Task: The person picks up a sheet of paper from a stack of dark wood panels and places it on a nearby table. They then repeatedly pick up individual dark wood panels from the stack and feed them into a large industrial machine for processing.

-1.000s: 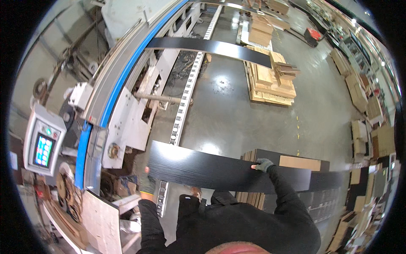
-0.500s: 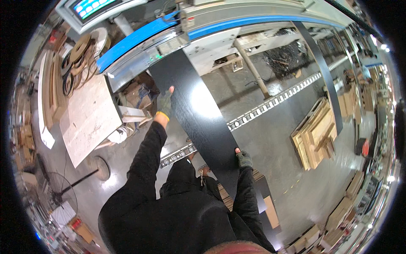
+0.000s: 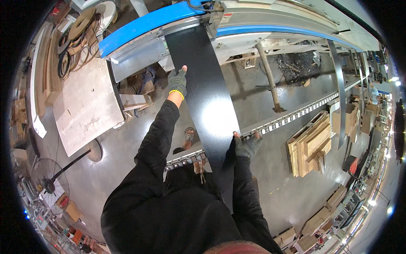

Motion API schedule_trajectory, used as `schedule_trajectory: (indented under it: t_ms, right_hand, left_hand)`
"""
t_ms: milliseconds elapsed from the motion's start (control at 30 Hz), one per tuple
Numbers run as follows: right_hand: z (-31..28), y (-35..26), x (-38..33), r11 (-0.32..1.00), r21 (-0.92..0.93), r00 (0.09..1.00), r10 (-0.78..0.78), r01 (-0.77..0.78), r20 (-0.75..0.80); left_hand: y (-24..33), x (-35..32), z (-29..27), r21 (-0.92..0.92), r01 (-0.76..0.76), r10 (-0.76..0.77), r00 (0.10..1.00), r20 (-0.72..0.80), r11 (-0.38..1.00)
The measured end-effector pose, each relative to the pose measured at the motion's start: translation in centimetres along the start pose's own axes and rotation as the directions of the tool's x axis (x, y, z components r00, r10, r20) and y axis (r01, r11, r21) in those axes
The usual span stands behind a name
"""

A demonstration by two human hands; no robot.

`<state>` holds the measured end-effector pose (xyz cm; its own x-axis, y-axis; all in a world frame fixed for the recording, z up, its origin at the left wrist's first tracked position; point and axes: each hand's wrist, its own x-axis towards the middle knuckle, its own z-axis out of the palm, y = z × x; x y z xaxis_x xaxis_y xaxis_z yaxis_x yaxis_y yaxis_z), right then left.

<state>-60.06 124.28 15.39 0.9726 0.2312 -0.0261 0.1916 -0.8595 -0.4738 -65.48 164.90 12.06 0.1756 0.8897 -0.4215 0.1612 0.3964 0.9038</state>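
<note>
A long black panel (image 3: pixel 203 80) slants from beside my body up to the blue-edged machine (image 3: pixel 152 23), its far end at the machine's edge. My left hand (image 3: pixel 177 82), in a grey glove with a yellow cuff, grips the panel's left edge, thumb on top and fingers partly hidden. Lower down on the right edge is my right hand (image 3: pixel 246 147), also gloved. Its thumb touches the panel while a fingertip points away outside the edge, so the hand is spread. A roller rail (image 3: pixel 287 120) crosses beneath the panel.
To the left stands a pale table (image 3: pixel 82 106) with strips and edging rolls (image 3: pixel 82 21). A pedestal fan (image 3: pixel 50 182) is at lower left. Stacked boards (image 3: pixel 311 144) lie on the floor to the right. Another dark panel (image 3: pixel 339 89) hangs from the machine's right part.
The panel and both hands have moved up and forward, toward the machine. My right hand's fingers have spread from the panel edge. The view has shifted too.
</note>
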Motion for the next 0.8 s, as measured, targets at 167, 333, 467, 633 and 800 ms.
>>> schedule_trajectory:
  t_ms: [167,333,467,633,800]
  right_hand:
    - [0.9,-9.8,7.2,0.997,-0.076,0.838,0.041,0.0,0.543]
    - [4.8,-9.9,9.7,0.961,0.232,0.783,-0.028,-0.15,0.621]
    - [5.3,-8.7,9.4,0.914,0.323,0.795,0.0,-0.246,0.606]
    - [5.4,-8.4,10.4,0.894,0.362,0.805,-0.005,-0.262,0.594]
    - [3.0,-8.3,14.4,0.942,0.127,0.714,0.144,-0.311,0.686]
  left_hand:
    - [0.4,2.3,1.5,0.025,-0.131,0.133,0.966,-0.222,0.991]
    - [0.9,7.6,1.3,-0.058,-0.133,0.13,0.99,-0.046,0.989]
    - [5.3,5.6,2.5,0.104,-0.108,0.118,0.989,-0.089,0.989]
    - [4.7,6.2,3.1,0.276,-0.092,0.133,0.982,-0.134,0.957]
    - [1.8,7.3,6.9,0.288,-0.212,0.242,0.968,-0.071,0.934]
